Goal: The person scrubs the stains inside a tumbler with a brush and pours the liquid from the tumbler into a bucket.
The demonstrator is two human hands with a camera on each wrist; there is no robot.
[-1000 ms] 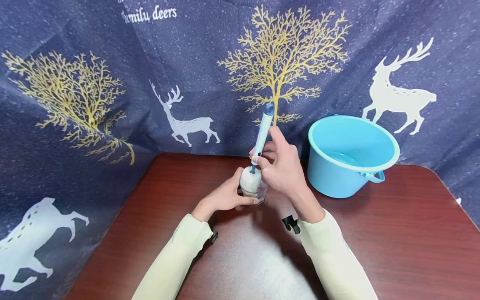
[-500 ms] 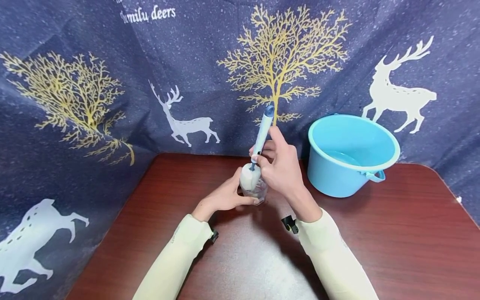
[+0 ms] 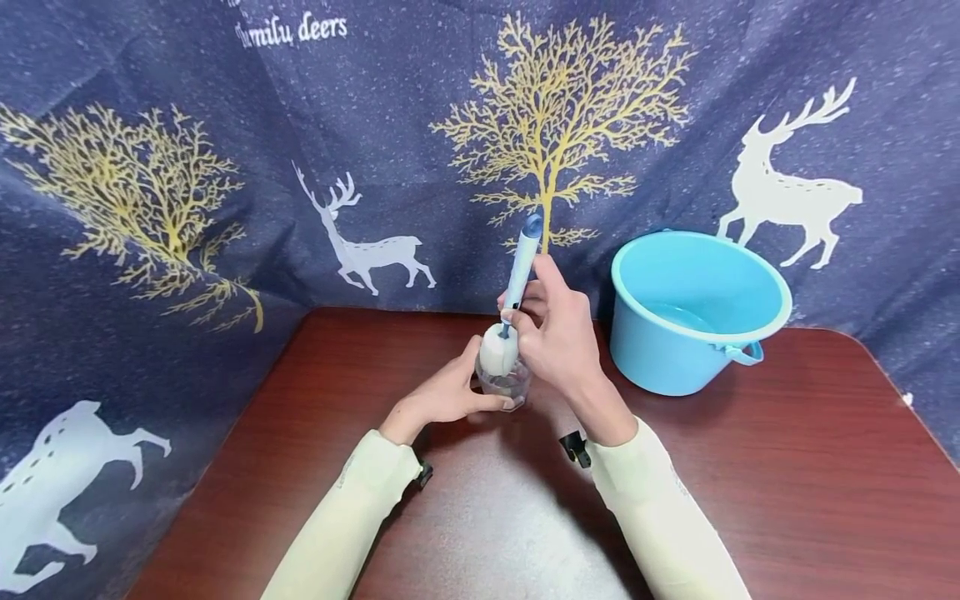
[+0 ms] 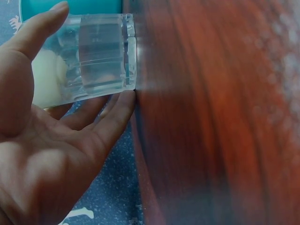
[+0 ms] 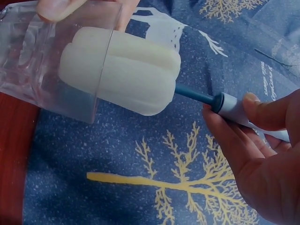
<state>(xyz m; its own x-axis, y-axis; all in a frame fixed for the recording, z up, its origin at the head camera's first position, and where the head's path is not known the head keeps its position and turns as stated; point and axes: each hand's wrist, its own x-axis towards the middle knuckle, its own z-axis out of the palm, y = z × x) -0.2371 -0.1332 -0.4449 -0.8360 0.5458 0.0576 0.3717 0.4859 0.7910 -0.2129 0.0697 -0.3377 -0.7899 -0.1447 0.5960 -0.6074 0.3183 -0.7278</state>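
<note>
Landmark: the clear cup (image 4: 101, 54), held over or on the table (image 3: 480, 517); whether its base touches the wood cannot be told.

Left hand (image 3: 447, 390) at the cup's left side. Thumb on one wall, fingers on the opposite wall, slightly bent, gripping it.

Right hand (image 3: 558, 337) above the cup, to its right. Thumb and fingers pinch the pale blue handle (image 3: 522, 271) of a sponge brush (image 5: 194, 94) near the dark shaft. Handle slants up from the cup's mouth, leaning right.

White sponge head (image 5: 122, 70) half inside the cup, half out past its rim. Bottom of the cup lies beyond the sponge's end.

Change: over the last second the sponge has come up a little, and more clear cup shows beneath it. Both grips look the same. Reading: the brush is being worked or drawn upward, cannot tell which; at this height the sponge can reach only the upper walls, not the floor.

Blue bucket (image 3: 660, 358) well to the right of the cup, handle folded down, unmoved apart from slight camera drift. Deer-patterned cloth (image 3: 397, 108) hangs behind the cup.
</note>
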